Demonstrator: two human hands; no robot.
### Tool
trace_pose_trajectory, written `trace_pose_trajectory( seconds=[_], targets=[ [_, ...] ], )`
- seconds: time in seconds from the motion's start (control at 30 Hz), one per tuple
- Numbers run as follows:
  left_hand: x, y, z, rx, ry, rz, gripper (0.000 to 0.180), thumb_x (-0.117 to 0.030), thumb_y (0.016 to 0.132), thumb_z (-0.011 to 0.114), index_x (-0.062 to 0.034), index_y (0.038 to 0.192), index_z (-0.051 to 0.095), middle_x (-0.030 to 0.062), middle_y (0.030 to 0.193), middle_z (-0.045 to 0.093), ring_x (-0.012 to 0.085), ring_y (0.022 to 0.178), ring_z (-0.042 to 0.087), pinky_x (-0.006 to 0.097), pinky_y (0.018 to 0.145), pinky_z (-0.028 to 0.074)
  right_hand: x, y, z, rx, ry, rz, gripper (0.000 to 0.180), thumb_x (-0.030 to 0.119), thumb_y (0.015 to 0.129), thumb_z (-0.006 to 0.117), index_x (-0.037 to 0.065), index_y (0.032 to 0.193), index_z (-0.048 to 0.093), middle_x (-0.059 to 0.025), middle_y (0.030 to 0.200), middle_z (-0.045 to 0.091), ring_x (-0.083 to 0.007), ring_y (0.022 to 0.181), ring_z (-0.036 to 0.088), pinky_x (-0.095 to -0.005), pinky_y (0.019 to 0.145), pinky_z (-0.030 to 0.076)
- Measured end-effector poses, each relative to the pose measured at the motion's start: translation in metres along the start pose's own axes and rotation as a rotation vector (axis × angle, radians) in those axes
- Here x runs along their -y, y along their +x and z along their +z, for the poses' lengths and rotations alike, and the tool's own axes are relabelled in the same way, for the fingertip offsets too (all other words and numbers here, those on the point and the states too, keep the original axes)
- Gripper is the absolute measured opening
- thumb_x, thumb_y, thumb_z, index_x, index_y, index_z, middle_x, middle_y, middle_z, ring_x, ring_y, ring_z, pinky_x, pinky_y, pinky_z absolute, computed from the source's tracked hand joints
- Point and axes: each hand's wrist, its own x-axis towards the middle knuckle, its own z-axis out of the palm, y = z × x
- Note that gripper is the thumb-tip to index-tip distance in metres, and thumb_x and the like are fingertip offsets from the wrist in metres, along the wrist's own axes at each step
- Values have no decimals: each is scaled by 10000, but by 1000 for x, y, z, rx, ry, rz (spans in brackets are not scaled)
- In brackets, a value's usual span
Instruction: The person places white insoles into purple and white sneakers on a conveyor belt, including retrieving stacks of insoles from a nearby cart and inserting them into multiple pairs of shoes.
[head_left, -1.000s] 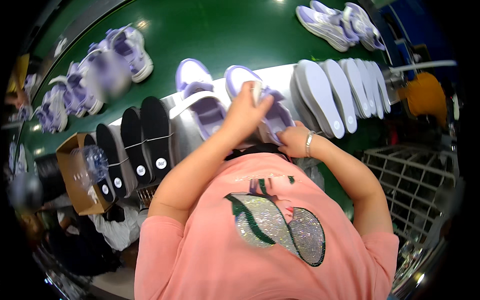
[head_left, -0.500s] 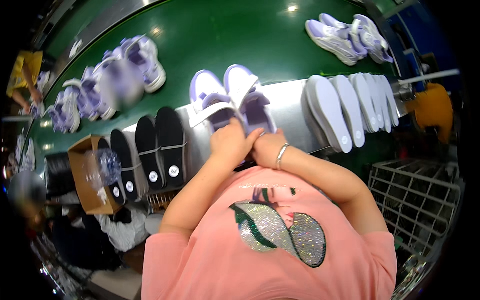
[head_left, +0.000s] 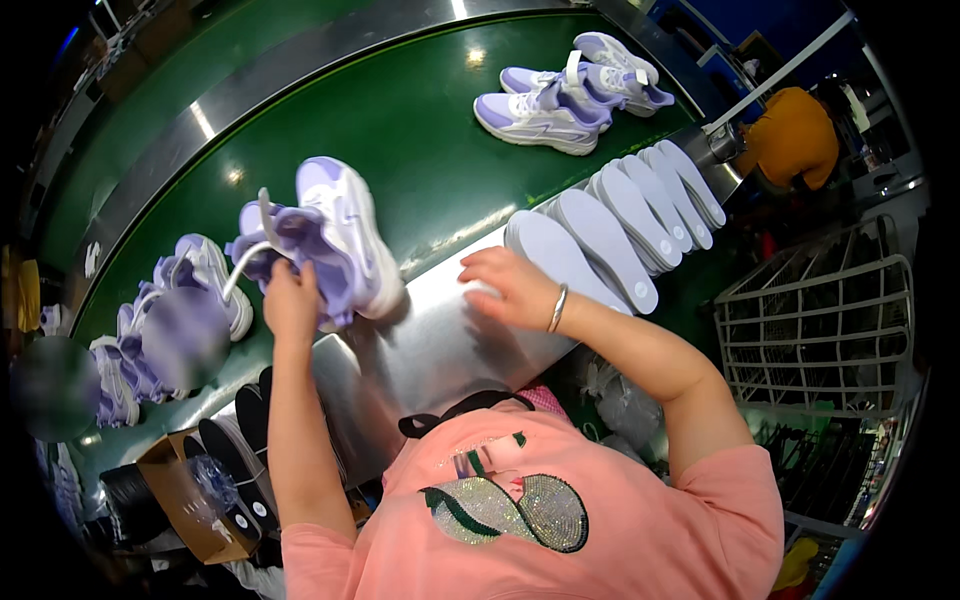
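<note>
My left hand [head_left: 288, 300] is closed on the heel openings of a pair of white and lavender sneakers [head_left: 345, 230]. The pair tilts over the edge of the green work surface, straps loose and standing up. My right hand [head_left: 510, 288] is off the shoes, fingers apart and slightly curled, with nothing in it. It hovers beside the nearest of the pale grey insoles [head_left: 605, 250], which lie in a row of bundles on the steel ledge [head_left: 430, 345]. Whether its fingertips touch an insole is hard to tell. A metal bangle circles my right wrist.
More lavender sneakers [head_left: 208, 280] line the green surface [head_left: 420, 130] at left. Another group of sneakers [head_left: 550, 110] stands at the far right. Black insoles [head_left: 230, 455] and a cardboard box [head_left: 185, 500] are at lower left. A wire basket [head_left: 815, 320] hangs at right.
The sneakers have moved left with my left hand. My right hand has let go of them and shifted right, toward the pale insoles. My view has turned too.
</note>
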Motion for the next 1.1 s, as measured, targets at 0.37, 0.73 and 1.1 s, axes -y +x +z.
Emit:
trace_pose_trajectory(
  seconds=[0.37,0.73,1.1],
  targets=[
    [0,-101,86,56,-137,405,336,-146,723,576,-33,1030,500,146,981,524,318,912,486,408,779,382,-217,19,-104,-190,-605,491,284,183,659,628,57,911,586,-146,981,558,-318,940,502,-407,827,390],
    [1,-133,99,100,-15,461,302,-171,699,583,-86,986,543,51,1021,495,243,982,456,387,802,342,-326,35,-171,209,-870,926,543,266,530,752,221,1044,584,-162,1394,152,-343,1290,104,-398,995,269],
    [-4,-132,100,71,-17,468,312,-164,693,579,-88,993,535,50,1025,496,226,973,465,377,802,351,-323,69,-180,231,-423,877,563,276,529,784,-28,968,607,-183,928,603,-283,811,587,-329,756,447]
  ],
)
